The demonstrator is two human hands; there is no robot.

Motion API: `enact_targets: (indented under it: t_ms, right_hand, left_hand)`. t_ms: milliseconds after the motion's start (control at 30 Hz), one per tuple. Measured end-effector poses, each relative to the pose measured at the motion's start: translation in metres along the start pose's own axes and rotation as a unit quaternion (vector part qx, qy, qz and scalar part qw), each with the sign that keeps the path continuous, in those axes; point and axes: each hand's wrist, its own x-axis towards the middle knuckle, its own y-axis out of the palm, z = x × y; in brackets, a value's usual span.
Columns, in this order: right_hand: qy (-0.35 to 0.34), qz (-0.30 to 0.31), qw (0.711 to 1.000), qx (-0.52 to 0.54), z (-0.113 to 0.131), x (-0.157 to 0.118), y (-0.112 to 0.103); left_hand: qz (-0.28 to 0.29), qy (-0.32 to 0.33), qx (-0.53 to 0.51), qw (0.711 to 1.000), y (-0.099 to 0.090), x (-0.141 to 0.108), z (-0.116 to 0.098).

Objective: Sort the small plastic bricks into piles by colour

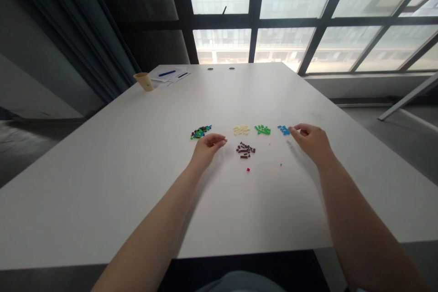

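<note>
Small plastic bricks lie sorted in loose piles on the white table (112,169). My left hand (207,148) hovers, fingers curled, just right of a mixed dark-green and blue pile (200,132), and nothing shows in its grip. My right hand (310,141) reaches left, its fingertips at the edge of a blue brick pile (284,130). Between my hands lie a cream pile (241,130), a green pile (262,130) and a dark brown pile (245,150). A lone red brick (248,169) and a tiny blue piece (281,164) sit nearer me.
At the table's far left corner stand a tan paper cup (144,81) and papers (167,76) with a blue pen on them. Two round grommets (221,68) mark the far edge. Large windows and a dark curtain lie beyond the table.
</note>
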Motion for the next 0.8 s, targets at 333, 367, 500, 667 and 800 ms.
enact_targets:
  t_ms: [333,367,500,667,800]
  right_hand:
    - [-0.049,0.056,0.997,-0.001,0.017,-0.011,0.016]
    - [-0.05,0.061,0.997,-0.001,0.018,-0.012,0.017]
    - [-0.054,0.068,0.996,0.003,0.022,-0.014,0.019]
    - [-0.069,0.075,0.995,0.013,0.025,-0.015,0.021]
    - [-0.14,0.058,0.986,0.069,0.031,-0.02,0.02]
  left_hand:
    - [0.172,-0.094,-0.305,0.932,0.036,-0.037,-0.022]
    - [0.175,-0.093,-0.309,0.93,0.035,-0.037,-0.022]
    - [0.183,-0.096,-0.313,0.927,0.035,-0.037,-0.02]
    - [0.19,-0.1,-0.293,0.932,0.037,-0.038,-0.019]
    - [0.184,-0.101,-0.267,0.94,0.037,-0.037,-0.018]
